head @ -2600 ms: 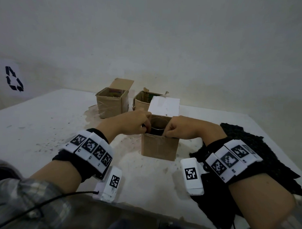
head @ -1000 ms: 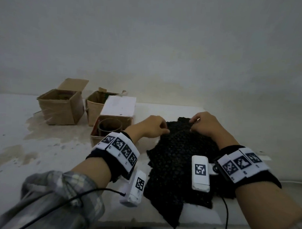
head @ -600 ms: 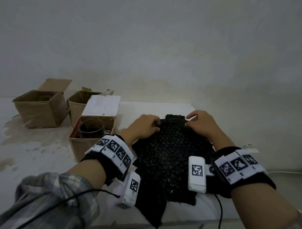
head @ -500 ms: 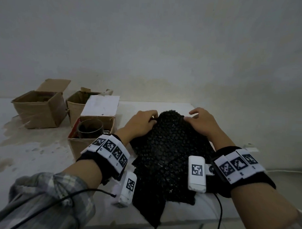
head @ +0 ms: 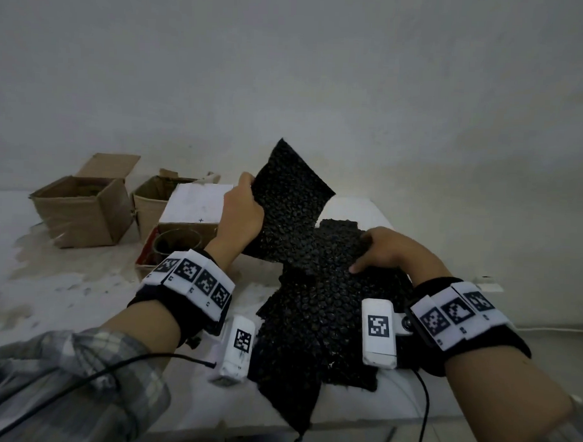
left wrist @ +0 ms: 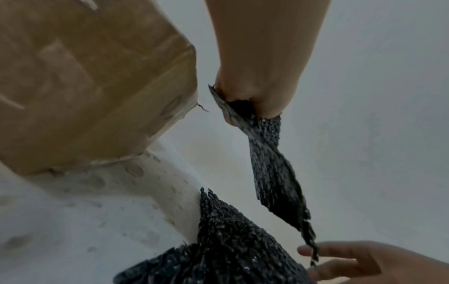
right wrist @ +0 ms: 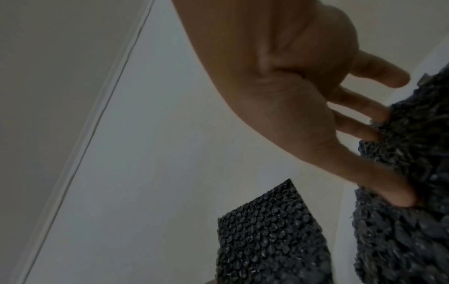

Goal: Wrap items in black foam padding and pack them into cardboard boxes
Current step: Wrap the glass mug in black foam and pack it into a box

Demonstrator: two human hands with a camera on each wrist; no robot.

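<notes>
Left hand lifts one black foam sheet off the pile.

At frame center, the left hand (head: 242, 209) pinches a foam sheet (head: 289, 201) raised above the desk (head: 66, 289); the right hand (head: 386, 254) rests spread fingers on the foam pile (head: 316, 321) lower right, beside the cardboard boxes (head: 82, 207).

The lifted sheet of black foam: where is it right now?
In the head view the lifted foam sheet is centre frame, gripped by the left hand, raised above the foam pile and right of the nearest cardboard box.
</notes>
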